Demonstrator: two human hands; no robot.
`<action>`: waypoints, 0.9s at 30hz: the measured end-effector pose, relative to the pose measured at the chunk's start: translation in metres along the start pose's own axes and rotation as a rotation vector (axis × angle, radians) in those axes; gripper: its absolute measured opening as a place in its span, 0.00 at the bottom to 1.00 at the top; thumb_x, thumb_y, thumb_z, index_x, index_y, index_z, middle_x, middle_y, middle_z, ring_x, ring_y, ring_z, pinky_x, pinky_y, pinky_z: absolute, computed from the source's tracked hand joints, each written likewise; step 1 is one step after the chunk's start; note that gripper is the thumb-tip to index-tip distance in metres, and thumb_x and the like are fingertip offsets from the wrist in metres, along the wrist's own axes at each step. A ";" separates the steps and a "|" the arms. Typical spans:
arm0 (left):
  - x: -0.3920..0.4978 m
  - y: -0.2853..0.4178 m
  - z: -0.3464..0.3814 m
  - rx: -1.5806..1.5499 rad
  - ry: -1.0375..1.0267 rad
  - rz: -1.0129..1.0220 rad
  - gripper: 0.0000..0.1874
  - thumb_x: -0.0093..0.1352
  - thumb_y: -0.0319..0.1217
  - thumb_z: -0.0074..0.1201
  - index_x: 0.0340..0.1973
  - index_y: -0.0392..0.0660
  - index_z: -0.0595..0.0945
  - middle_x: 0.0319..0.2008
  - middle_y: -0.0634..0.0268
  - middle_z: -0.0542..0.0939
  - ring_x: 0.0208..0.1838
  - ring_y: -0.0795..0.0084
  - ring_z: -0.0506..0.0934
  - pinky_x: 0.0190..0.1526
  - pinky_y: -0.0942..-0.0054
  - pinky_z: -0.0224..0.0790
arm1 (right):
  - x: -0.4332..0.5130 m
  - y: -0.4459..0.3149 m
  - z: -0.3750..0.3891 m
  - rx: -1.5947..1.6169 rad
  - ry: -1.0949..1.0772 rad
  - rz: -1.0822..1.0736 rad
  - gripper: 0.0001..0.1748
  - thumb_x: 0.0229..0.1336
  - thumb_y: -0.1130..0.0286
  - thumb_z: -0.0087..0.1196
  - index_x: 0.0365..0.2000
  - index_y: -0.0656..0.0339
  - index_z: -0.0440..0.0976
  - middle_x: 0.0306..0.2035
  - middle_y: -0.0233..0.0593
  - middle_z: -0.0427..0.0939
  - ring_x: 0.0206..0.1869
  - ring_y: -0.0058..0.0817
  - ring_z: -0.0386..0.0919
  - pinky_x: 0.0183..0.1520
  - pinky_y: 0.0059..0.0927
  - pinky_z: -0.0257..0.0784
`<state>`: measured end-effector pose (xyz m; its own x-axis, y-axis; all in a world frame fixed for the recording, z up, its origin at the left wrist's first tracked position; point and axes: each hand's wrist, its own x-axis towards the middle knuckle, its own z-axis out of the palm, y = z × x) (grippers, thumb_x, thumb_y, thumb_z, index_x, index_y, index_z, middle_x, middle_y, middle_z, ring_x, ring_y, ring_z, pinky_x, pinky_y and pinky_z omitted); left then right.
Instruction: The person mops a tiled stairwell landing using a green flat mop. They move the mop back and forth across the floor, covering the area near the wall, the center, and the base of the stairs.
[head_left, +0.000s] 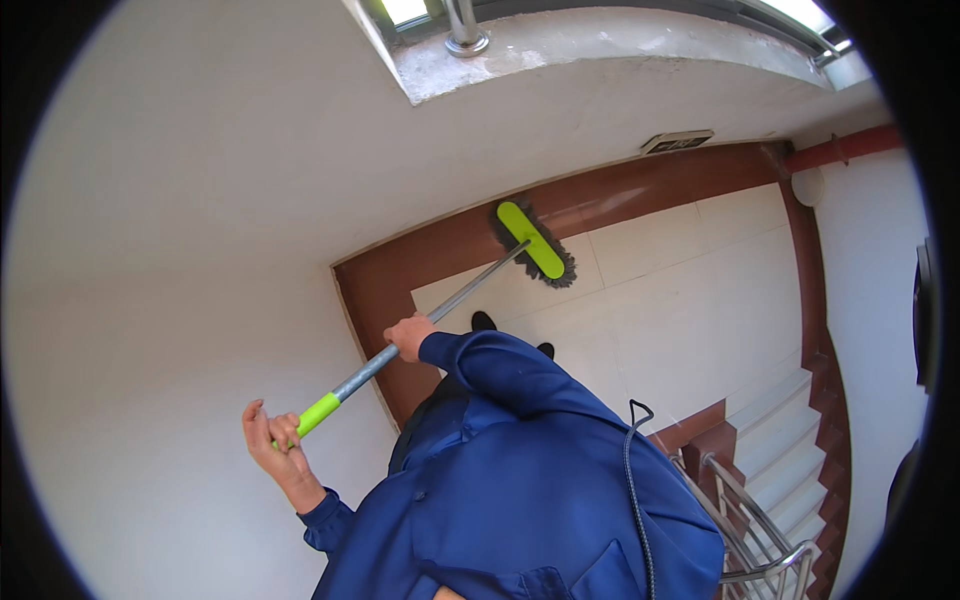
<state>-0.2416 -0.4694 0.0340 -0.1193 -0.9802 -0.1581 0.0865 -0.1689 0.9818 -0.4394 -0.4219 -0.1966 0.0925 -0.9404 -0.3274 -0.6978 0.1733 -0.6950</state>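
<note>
A long-handled dust mop with a lime-green head plate (530, 240) and dark grey strands rests across the brown tile border and the pale floor tiles. Its metal pole slopes down to the left, ending in a lime-green grip. Around that grip's end my left hand (276, 441) is curled, with some fingers raised off it. Farther along the pole, nearer the mop head, my right hand (409, 337) is closed on the shaft. The tips of two dark shoes show on the tiles below the mop head.
White walls (187, 225) stand close on the left and ahead, with a window ledge (600, 37) and metal rail above. At the lower right, stairs (776, 457) descend or rise beside a metal handrail (750, 502). A red pipe (847, 148) runs at the right corner.
</note>
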 end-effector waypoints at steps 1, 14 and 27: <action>-0.004 0.010 0.000 0.012 0.021 0.028 0.09 0.69 0.26 0.39 0.43 0.39 0.72 0.06 0.74 0.53 0.09 0.81 0.51 0.26 0.76 0.59 | -0.001 -0.007 -0.002 0.016 0.003 -0.015 0.08 0.44 0.70 0.53 0.30 0.51 0.74 0.27 0.38 0.79 0.37 0.37 0.78 0.44 0.39 0.65; -0.026 -0.032 0.114 -0.001 -0.482 -0.164 0.10 0.69 0.25 0.39 0.42 0.38 0.73 0.04 0.74 0.53 0.06 0.80 0.53 0.21 0.75 0.57 | -0.129 0.085 0.020 0.150 0.522 0.341 0.08 0.39 0.74 0.54 0.26 0.52 0.74 0.25 0.42 0.77 0.35 0.43 0.76 0.41 0.45 0.65; -0.144 -0.125 0.214 0.048 -0.968 -0.416 0.07 0.69 0.23 0.40 0.39 0.36 0.73 0.06 0.73 0.60 0.08 0.80 0.58 0.22 0.76 0.61 | -0.316 0.170 0.098 0.192 0.808 0.823 0.06 0.39 0.72 0.56 0.24 0.51 0.75 0.23 0.44 0.77 0.32 0.45 0.76 0.36 0.42 0.72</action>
<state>-0.4472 -0.2845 -0.0439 -0.8712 -0.3413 -0.3530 -0.1793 -0.4482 0.8758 -0.5171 -0.0669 -0.2743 -0.8644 -0.4242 -0.2700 -0.2112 0.7935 -0.5707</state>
